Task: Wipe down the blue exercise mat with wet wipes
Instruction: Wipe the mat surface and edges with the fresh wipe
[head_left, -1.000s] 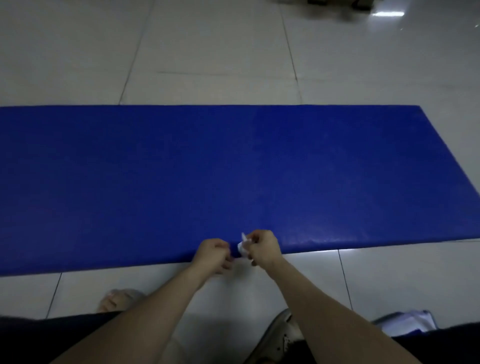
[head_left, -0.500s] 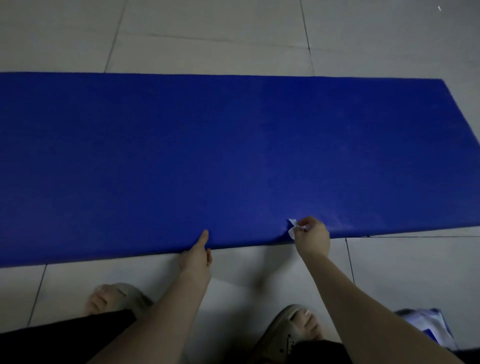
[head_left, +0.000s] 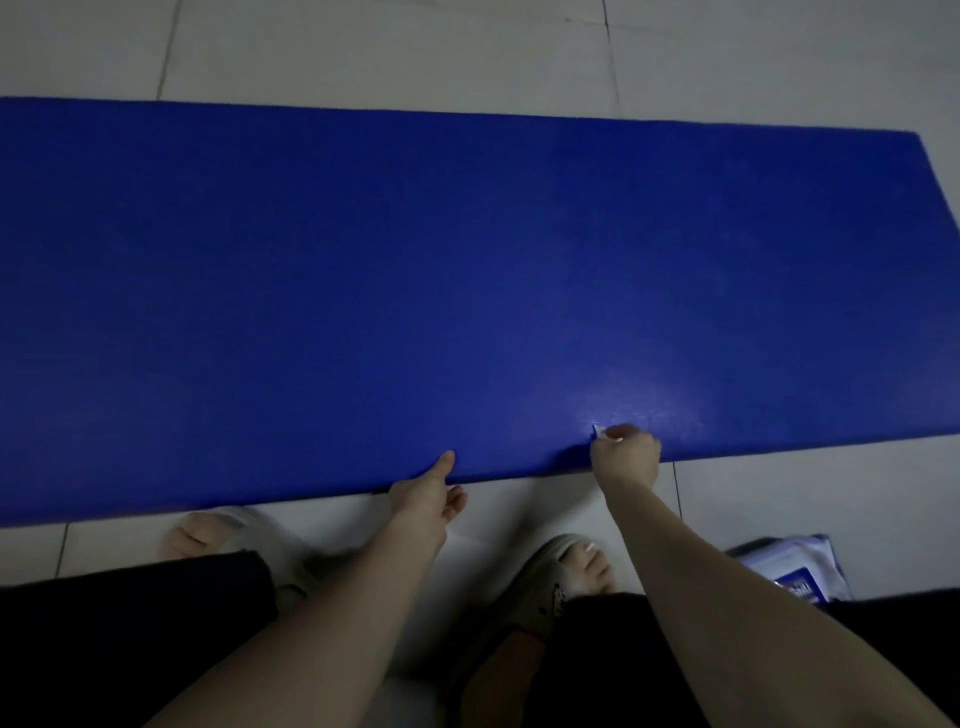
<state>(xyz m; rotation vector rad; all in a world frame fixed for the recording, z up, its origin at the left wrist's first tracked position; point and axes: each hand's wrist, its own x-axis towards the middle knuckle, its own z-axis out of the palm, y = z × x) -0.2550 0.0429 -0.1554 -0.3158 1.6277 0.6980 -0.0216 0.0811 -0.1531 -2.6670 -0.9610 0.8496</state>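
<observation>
The blue exercise mat (head_left: 415, 291) lies flat across the tiled floor and fills most of the view. My right hand (head_left: 626, 454) sits on the mat's near edge with its fingers curled round a small white wet wipe (head_left: 597, 431), of which only a corner shows. My left hand (head_left: 428, 496) is at the near edge further left. Its thumb lies straight on the mat, and the other fingers curl loosely over the floor and hold nothing. A faint damp sheen marks the mat just beyond the right hand.
A wet wipe pack (head_left: 792, 569), white and blue, lies on the floor at the lower right beside my right arm. My two feet in light slippers (head_left: 563, 574) stand on the pale floor tiles (head_left: 810, 499) just in front of the mat.
My hands, together at the mat's near edge a second ago, have parted. The right hand carried the wipe to the right; the left hand let go and rests its thumb on the edge.
</observation>
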